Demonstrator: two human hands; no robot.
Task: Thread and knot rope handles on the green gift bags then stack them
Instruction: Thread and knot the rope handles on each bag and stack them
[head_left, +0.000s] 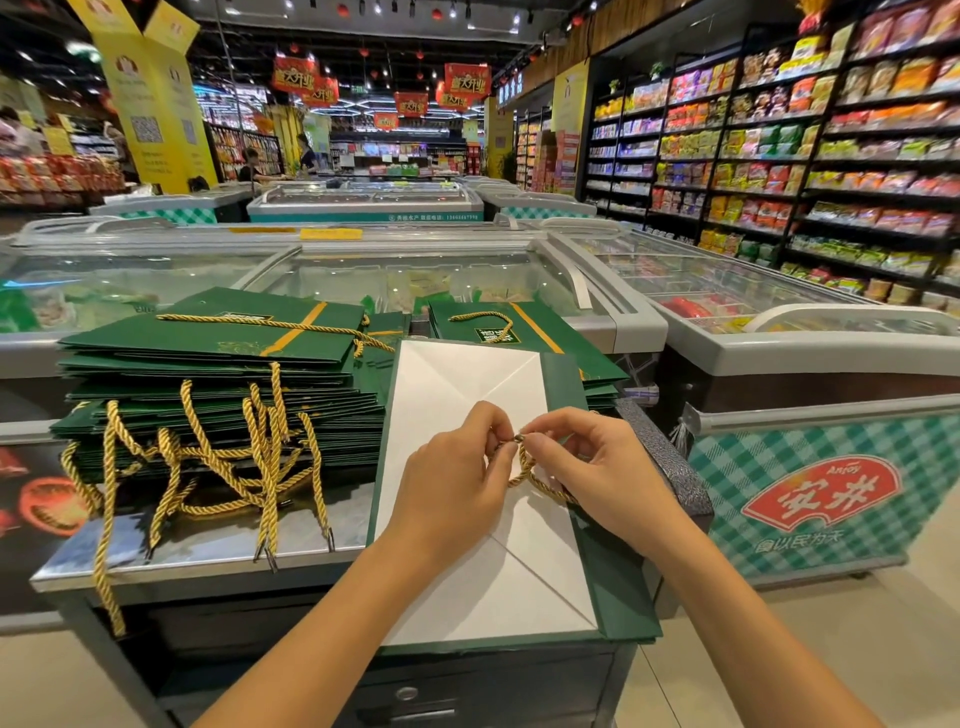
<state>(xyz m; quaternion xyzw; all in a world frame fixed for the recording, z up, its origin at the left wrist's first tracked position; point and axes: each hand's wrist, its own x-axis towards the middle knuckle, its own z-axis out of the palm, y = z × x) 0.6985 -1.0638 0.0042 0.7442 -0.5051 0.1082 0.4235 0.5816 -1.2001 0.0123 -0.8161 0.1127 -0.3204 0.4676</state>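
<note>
**Left hand (457, 478) and right hand (597, 467) on the rope (530, 475)**

Both hands pinch the gold rope between thumb and fingertips. It loops over the white-lined green gift bag (519, 587), which lies flat on the steel counter (208, 551). A stack of bags (218, 410) lies just left, handles dangling.

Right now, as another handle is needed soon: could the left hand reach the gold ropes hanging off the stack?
Probably yes, once freed: the left hand pinches the rope, but the hanging ropes lie just beside it, nothing between.
</note>
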